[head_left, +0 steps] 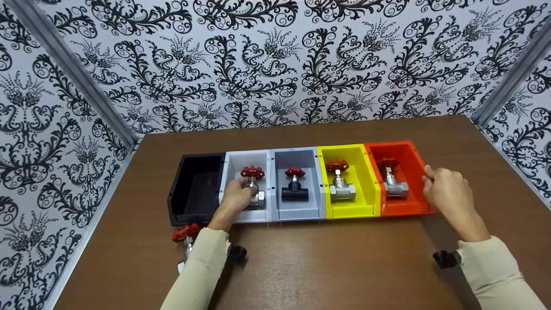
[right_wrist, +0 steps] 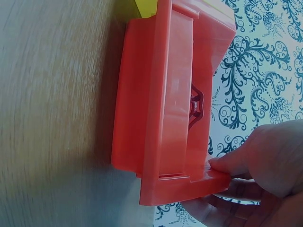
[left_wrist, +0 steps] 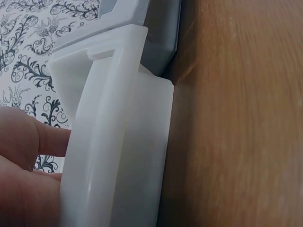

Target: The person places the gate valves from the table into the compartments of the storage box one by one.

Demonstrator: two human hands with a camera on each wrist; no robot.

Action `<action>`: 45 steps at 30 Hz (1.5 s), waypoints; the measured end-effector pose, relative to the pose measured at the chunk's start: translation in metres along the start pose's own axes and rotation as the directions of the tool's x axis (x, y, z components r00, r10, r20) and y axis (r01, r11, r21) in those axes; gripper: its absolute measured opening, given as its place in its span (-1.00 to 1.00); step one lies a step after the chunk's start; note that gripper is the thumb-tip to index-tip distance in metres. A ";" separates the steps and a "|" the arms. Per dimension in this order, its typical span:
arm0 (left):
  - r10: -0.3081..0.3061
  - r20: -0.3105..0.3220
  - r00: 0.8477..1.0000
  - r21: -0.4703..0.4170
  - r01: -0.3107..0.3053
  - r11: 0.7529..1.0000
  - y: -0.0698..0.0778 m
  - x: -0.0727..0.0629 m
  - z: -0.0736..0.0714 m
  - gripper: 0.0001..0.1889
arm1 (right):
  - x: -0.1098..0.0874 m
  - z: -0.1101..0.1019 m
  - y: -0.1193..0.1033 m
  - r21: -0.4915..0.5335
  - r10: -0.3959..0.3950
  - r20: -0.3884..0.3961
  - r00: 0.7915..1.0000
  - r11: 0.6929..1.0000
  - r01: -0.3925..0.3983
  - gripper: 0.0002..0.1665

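Observation:
My left hand reaches into the white bin and grips a metal valve with a red handwheel by its neck, below the wheel. In the left wrist view the white bin's front wall hides the valve and most of the fingers. At the other end of the row, my right hand pinches the side wall of the orange-red bin. The right wrist view has the thumb on the inside of that wall and fingers outside. A metal valve with a red handwheel lies in this bin.
Between them, the grey bin holds a black valve and the yellow bin a metal valve. A black bin ends the row at left. Another red-wheeled valve lies on the table, partly behind my left forearm. Patterned walls enclose the table.

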State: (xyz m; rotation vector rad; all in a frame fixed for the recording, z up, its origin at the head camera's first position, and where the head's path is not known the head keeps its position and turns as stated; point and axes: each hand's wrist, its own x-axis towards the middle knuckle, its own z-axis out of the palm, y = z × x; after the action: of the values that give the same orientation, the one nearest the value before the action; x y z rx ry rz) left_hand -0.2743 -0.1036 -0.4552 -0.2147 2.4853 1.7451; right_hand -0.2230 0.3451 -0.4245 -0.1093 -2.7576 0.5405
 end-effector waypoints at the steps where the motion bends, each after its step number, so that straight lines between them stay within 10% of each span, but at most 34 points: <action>1: 0.001 -0.001 1.000 0.000 -0.001 1.000 0.000 0.000 0.000 -0.62 | 0.000 0.000 0.000 0.000 0.000 0.002 1.000 1.000 0.000 -0.64; 45: 0.002 0.018 1.000 0.013 -0.002 1.000 -0.001 0.000 -0.001 -0.51 | -0.001 0.002 0.001 -0.001 -0.020 -0.022 1.000 1.000 0.020 -0.65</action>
State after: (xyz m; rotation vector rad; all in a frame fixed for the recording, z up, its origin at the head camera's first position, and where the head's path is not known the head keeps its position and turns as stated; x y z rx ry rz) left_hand -0.2737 -0.1051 -0.4556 -0.1955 2.4846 1.7234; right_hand -0.2222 0.3457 -0.4269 -0.0872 -2.7348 0.5299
